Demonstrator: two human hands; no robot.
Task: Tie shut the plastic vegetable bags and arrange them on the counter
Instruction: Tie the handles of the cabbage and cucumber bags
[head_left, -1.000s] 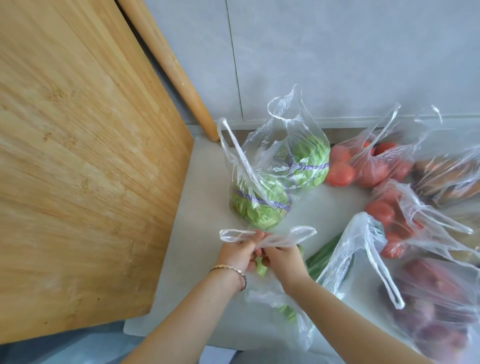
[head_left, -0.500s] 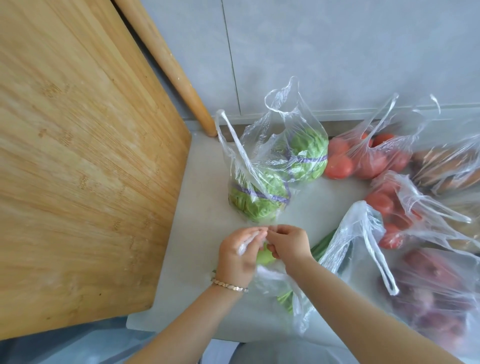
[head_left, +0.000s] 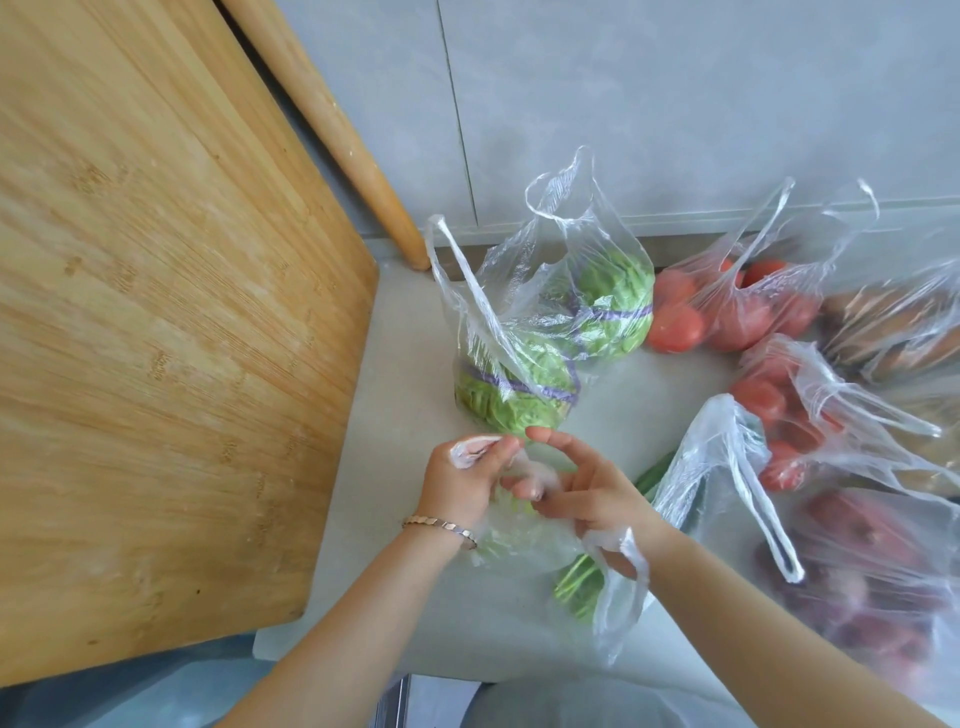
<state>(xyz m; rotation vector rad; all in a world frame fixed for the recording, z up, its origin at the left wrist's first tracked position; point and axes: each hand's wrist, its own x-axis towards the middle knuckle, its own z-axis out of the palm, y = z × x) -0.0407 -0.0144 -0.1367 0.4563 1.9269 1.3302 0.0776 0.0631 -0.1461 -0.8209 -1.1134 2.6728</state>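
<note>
A clear plastic bag of green vegetables (head_left: 524, 540) lies on the pale counter (head_left: 395, 415) under my hands. My left hand (head_left: 460, 480) pinches one twisted handle of this bag between thumb and fingers. My right hand (head_left: 582, 491) is beside it, fingers spread, with the other handle looped over them and hanging down past the wrist. Just behind stands an untied bag with two lettuce heads (head_left: 550, 338), its handles sticking up.
A large wooden board (head_left: 156, 338) leans at the left, a wooden rolling pin (head_left: 337, 135) behind it against the grey wall. Untied bags of tomatoes (head_left: 727, 312) (head_left: 789, 415), brown produce (head_left: 893, 332), greens (head_left: 711, 473) and purple vegetables (head_left: 872, 577) crowd the right side.
My hands held both handles pulled out sideways, then came together over the bag. Now the right hand's fingers have spread with a handle looped around them.
</note>
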